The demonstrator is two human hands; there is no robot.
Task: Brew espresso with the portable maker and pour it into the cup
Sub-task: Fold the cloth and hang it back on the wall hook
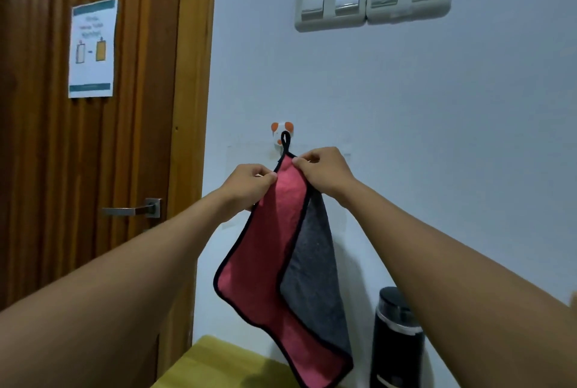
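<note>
A red and grey cloth (281, 256) with a black hem hangs in front of the white wall. Its black loop (285, 139) sits over a small white and orange wall hook (281, 131). My left hand (249, 184) pinches the cloth's upper left edge. My right hand (324, 170) pinches the top corner just below the loop. A tall black cylindrical bottle (396, 341) stands at the lower right, partly behind my right forearm. No cup is in view.
A wooden door (93, 169) with a metal lever handle (134, 209) and a paper notice (93, 47) fills the left. A light switch panel (373, 0) is high on the wall. A yellow-green surface (218, 365) lies below the cloth.
</note>
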